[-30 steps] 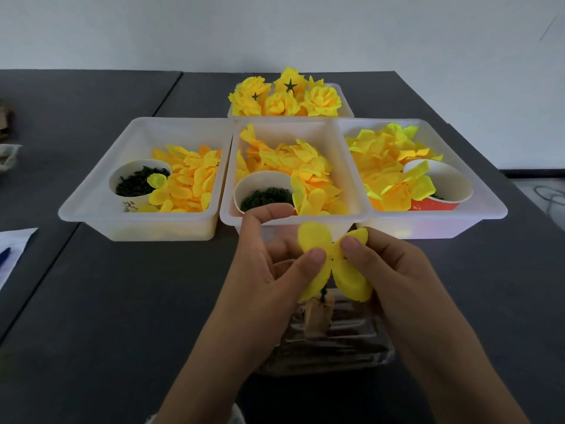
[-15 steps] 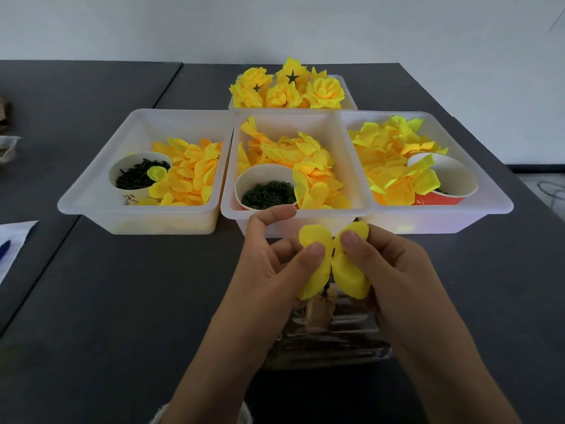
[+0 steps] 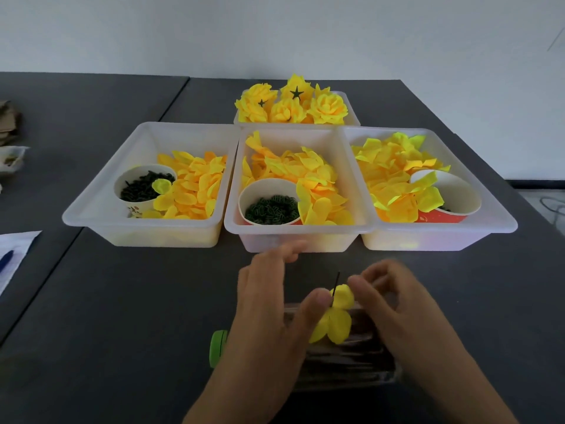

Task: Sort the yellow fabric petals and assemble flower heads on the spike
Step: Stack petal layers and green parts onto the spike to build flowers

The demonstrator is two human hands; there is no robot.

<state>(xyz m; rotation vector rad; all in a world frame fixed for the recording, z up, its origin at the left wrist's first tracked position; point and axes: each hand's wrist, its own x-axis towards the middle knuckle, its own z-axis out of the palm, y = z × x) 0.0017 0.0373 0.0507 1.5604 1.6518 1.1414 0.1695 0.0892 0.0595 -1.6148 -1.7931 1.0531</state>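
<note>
Both hands meet over a thin dark spike (image 3: 335,284) near the table's front edge. The left hand (image 3: 269,304) presses its thumb against a yellow petal piece (image 3: 333,319) threaded on the spike, its other fingers straight and blurred. The right hand (image 3: 394,304) has its fingers curled just beside the petals; blur hides whether it grips them. The spike rises from a clear bottle (image 3: 342,359) of brown matter lying on its side, green cap (image 3: 217,347) pointing left.

The table (image 3: 122,301) is dark grey, with a seam running down its left part and a pale wall behind. Three white bins stand side by side across the middle. The left bin (image 3: 101,197) holds orange-yellow petals and a cup (image 3: 143,186) of dark green bits. The middle bin (image 3: 293,228) holds petals and another such cup (image 3: 270,206). The right bin (image 3: 495,215) holds brighter petals and a tilted red cup (image 3: 449,197). A back bin (image 3: 351,117) at the far edge holds finished flowers (image 3: 290,102). Paper (image 3: 15,249) lies at the left edge.
</note>
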